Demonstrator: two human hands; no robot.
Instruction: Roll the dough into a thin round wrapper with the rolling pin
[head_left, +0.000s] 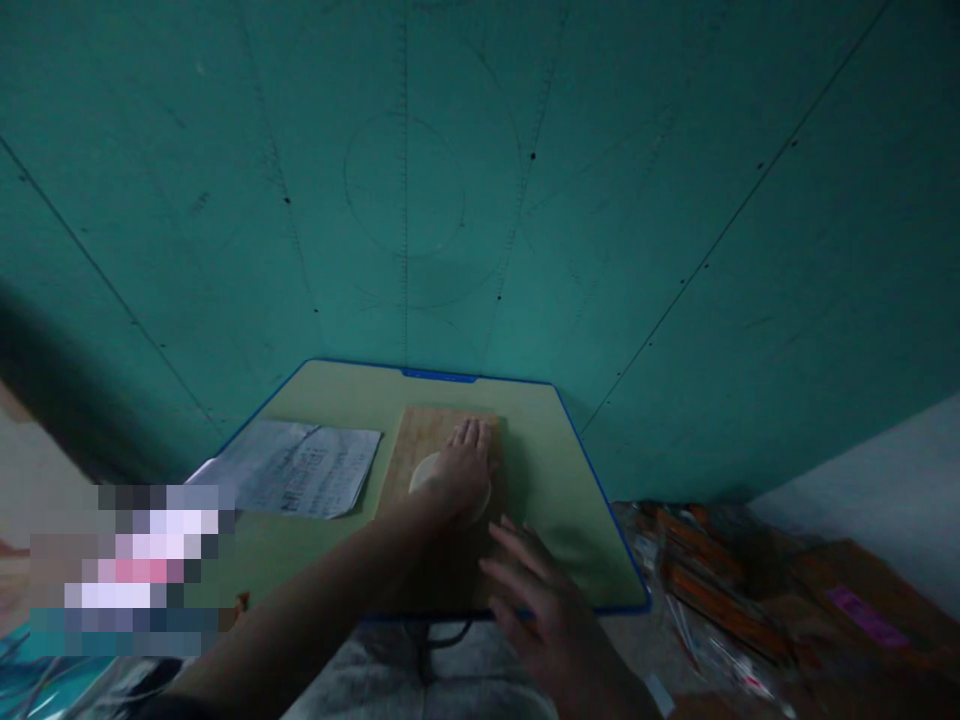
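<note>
A flat, pale round piece that looks like dough (424, 470) lies on a wooden board (424, 425). My left hand (466, 465) reaches across it, palm down with fingers stretched toward the board's far end, and covers much of the piece. Close to the board's near right side, my right hand (532, 585) hovers with its fingers spread and nothing in them. Under the board is a pale tabletop (559, 450) with a blue edge.
Left of the board lies a printed sheet of paper (307, 470). A green wall (465, 200) with pencilled circles and lines rises behind the table. Cardboard boxes (862, 570) and orange plastic-wrapped packages (712, 590) are on the floor at right. A blurred-out patch covers the lower left.
</note>
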